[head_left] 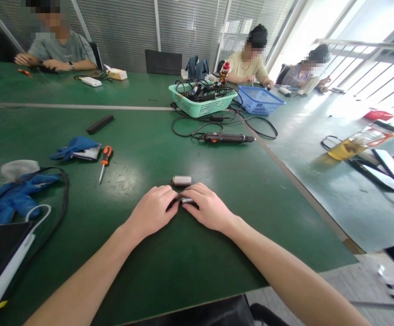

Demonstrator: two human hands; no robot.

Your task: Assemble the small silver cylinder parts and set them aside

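Observation:
My left hand (156, 206) rests on the green table with its fingers closed around a dark part, mostly hidden beneath them. Meeting it fingertip to fingertip, my right hand (210, 206) pinches a small silver metal cylinder (186, 200). Whether the dark part and the cylinder are joined cannot be made out. Just beyond my fingers lies a larger silver cylinder (182, 180) with a dark end, on its side and touched by neither grip. A screwdriver (106, 156) with an orange and black handle lies to the left.
Farther off lies a black electric screwdriver (229, 138) with its cable. Behind it stand a green basket (200, 108) of cables and tools and a blue basket (261, 102). Blue gloves (76, 148) and a black bar (100, 124) lie left. A bottle (348, 147) lies right. Several people sit around.

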